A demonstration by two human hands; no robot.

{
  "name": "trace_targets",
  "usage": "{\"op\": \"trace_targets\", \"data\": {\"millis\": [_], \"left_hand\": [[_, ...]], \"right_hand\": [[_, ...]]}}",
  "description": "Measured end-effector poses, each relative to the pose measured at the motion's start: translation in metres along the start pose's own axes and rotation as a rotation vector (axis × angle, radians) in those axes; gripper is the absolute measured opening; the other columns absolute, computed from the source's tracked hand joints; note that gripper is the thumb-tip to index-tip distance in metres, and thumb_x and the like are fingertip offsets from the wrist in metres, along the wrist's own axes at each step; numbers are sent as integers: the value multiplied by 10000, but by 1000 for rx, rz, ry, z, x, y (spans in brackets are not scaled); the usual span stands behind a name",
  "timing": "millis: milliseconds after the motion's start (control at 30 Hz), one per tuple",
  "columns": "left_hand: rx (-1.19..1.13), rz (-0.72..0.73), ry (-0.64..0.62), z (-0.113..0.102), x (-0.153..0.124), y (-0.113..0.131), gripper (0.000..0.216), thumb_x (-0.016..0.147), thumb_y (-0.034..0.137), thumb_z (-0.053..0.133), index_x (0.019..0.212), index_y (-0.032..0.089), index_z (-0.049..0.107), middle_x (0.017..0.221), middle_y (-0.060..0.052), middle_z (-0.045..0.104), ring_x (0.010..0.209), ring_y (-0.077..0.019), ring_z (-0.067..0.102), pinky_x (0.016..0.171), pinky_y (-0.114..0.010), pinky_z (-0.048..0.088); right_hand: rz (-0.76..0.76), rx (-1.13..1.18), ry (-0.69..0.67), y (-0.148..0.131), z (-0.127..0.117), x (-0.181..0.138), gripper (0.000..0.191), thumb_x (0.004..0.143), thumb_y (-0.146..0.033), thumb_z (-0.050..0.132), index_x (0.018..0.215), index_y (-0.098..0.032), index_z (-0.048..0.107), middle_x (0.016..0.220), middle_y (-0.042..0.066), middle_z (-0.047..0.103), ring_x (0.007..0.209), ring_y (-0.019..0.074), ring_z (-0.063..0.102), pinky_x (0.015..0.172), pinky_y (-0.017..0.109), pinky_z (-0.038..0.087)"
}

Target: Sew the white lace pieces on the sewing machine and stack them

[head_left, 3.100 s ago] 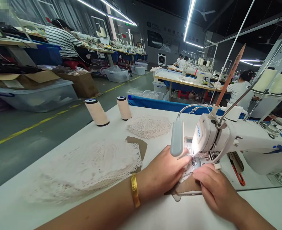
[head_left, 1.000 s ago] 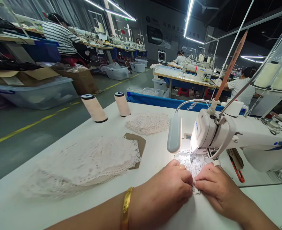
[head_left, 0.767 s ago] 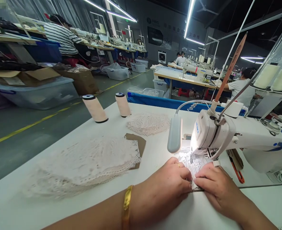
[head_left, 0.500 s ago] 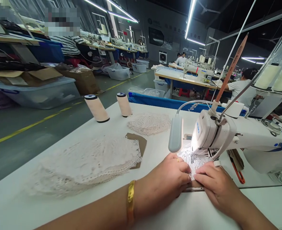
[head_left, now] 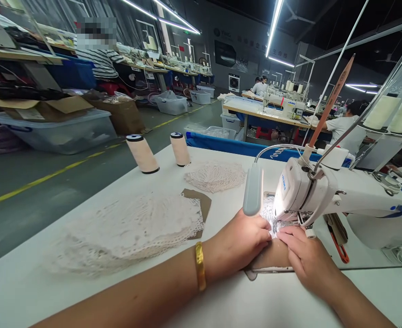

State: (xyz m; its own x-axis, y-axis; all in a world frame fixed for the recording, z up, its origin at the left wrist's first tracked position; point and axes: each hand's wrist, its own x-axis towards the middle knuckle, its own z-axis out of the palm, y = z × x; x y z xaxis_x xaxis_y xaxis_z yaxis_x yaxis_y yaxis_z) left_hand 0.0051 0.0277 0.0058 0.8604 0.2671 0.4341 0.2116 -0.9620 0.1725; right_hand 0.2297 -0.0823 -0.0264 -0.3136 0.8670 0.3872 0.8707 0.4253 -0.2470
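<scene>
White lace fabric lies under the needle area of a white sewing machine, brightly lit by its lamp. My left hand, a gold bangle at the wrist, is closed on the lace at the left of the presser foot. On the near right side, my right hand pinches the lace edge, fingers together and bent down. Between the hands a brown plate shows on the machine bed. My fingertips hide part of the lace, and the needle itself cannot be made out.
A large lace stack lies left over brown card, with a smaller lace pile behind. Two peach thread cones stand at the table's far edge. Orange-handled scissors lie right. Other people sit at machines beyond.
Both hands have slid forward, closer to the presser foot, and the lace has moved away from me with them. More of the brown plate is uncovered. The view has shifted slightly.
</scene>
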Motion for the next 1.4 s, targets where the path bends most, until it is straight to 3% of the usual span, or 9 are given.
{"op": "trace_targets", "data": {"millis": [333, 467, 600, 700, 767, 933, 1167, 1267, 1400], "left_hand": [[-9, -63, 34, 1, -1, -8, 144, 991, 168, 590, 1035, 209, 722, 1073, -64, 744, 996, -245, 686, 929, -377, 515], [19, -197, 2, -5, -3, -6, 299, 949, 279, 705, 1227, 197, 632, 1279, -118, 712, 1113, -302, 678, 928, -408, 549], [128, -263, -125, -13, -4, 4, 399, 940, 390, 746, 1259, 178, 633, 1255, -150, 730, 1154, -354, 677, 914, -454, 551], [194, -283, -287, -31, -4, 15, 282, 904, 372, 775, 1095, 174, 715, 1121, -130, 761, 1046, -344, 708, 815, -407, 527], [117, -284, -424, -49, -5, 20, 184, 915, 350, 737, 816, 197, 712, 851, -53, 751, 778, -253, 697, 638, -319, 438], [43, -471, -315, -74, -4, 9, 253, 931, 242, 579, 684, 189, 575, 681, -13, 646, 589, -168, 531, 547, -298, 265], [43, -543, -407, -59, -4, 1, 160, 803, 307, 680, 863, 202, 576, 926, -55, 666, 801, -232, 601, 624, -316, 382], [53, -484, -324, -47, -7, 3, 51, 841, 207, 609, 829, 199, 560, 872, -42, 636, 743, -206, 568, 610, -319, 373], [20, -377, -191, -27, -10, 3, 191, 897, 120, 517, 723, 196, 503, 772, -24, 585, 632, -163, 477, 590, -322, 343]], "right_hand": [[117, -68, 17, 1, 11, -3, 581, 957, -79, 429, 1497, -212, 597, 1334, 163, 718, 1165, 332, 694, 874, 473, 652], [53, -57, 70, 0, 9, -2, 553, 951, -36, 407, 1425, -221, 623, 1324, 140, 728, 1126, 318, 705, 852, 463, 651], [-77, -5, 113, -7, 4, 2, 538, 913, 17, 413, 1340, -233, 623, 1254, 111, 741, 1109, 285, 708, 865, 436, 645], [-200, 30, 133, -18, 2, 5, 553, 938, -1, 430, 1441, -203, 539, 1370, 147, 683, 1274, 289, 646, 1031, 480, 594], [-257, 15, 96, -27, 0, 7, 598, 947, -24, 447, 1522, -188, 469, 1503, 175, 605, 1407, 311, 560, 1087, 512, 553], [-398, 110, -18, -40, -4, 9, 552, 959, -56, 488, 1488, -216, 475, 1375, 129, 712, 1276, 278, 653, 1072, 505, 539], [-459, 157, -20, -37, -3, 0, 427, 993, -76, 523, 1399, -205, 544, 1192, 111, 768, 1005, 246, 692, 826, 400, 559], [-462, 201, -70, -39, -6, -2, 317, 1041, -118, 519, 1337, -220, 569, 1116, 83, 774, 922, 218, 672, 768, 376, 521], [-462, 290, -124, -44, -12, -4, 133, 1107, -223, 498, 1197, -248, 593, 968, 27, 754, 828, 182, 648, 721, 345, 477]]}}
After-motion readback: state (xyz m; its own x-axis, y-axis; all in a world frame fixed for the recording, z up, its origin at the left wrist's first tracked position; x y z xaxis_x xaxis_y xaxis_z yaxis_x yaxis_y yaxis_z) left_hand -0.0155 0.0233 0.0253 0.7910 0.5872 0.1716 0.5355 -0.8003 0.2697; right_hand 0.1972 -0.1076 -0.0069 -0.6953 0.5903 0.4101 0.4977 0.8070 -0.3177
